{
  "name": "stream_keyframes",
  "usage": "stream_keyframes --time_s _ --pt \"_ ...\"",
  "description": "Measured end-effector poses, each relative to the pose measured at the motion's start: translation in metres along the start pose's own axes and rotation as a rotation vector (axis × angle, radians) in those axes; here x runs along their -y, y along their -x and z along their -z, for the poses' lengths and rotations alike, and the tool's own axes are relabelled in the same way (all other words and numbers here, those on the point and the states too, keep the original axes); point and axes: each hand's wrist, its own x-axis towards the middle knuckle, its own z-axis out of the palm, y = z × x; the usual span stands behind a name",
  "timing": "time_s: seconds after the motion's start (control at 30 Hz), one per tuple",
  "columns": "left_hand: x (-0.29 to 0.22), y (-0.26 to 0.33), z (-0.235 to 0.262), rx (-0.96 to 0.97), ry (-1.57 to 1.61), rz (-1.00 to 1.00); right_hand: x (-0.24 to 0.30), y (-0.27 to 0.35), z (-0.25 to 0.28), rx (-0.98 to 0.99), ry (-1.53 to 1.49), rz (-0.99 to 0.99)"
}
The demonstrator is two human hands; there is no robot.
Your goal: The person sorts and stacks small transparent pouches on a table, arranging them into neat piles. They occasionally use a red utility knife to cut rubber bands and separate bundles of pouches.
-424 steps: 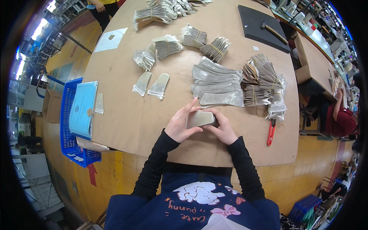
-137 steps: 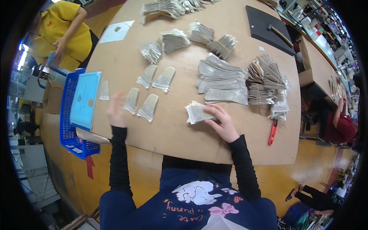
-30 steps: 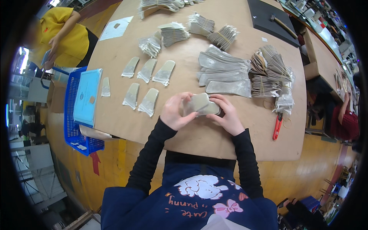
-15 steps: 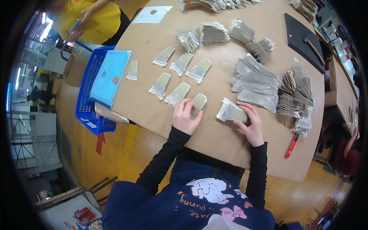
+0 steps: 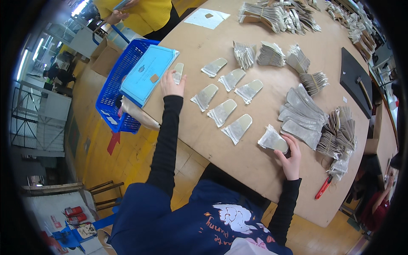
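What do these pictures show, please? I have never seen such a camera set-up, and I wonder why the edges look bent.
There is no machine here, only a person's two bare hands. All the pictures come from one fisheye camera on the person's head, looking down; its wide lens bends straight edges.

On the brown table lie six separate pale pieces, bundles of greyish pieces and a red tool.

The right hand holds one end of a small stack. The left hand is at a narrower pale piece; whether it grips it, I cannot tell.
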Motion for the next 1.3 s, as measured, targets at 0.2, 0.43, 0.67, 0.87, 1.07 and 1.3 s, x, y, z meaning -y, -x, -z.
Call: stream_keyframes --time_s 0.2,0.43,0.67,0.87,1.07,1.3 --pt "0.063 -0.012 -0.036 0.028 -0.078 -0.019 0.001 -0.001 0.001 -0.015 -0.007 0.018" --pt "0.144 -0.029 0.045 -0.270 -0.226 0.080 0.003 -0.002 0.002 -0.007 -0.046 0.017" --pt "0.060 -0.006 0.068 -0.049 -0.047 0.068 -0.002 0.001 0.004 -0.022 -0.041 0.044" --pt "-0.136 0.091 0.047 0.346 0.643 -0.598 0.003 -0.002 0.003 -0.007 -0.061 0.024" --pt "-0.236 0.134 0.016 0.775 0.564 -0.954 -0.002 0.004 0.011 -0.034 -0.181 0.048" --pt "-0.231 0.127 0.007 0.887 0.553 -0.952 -0.025 0.008 0.026 -0.019 0.072 0.102"
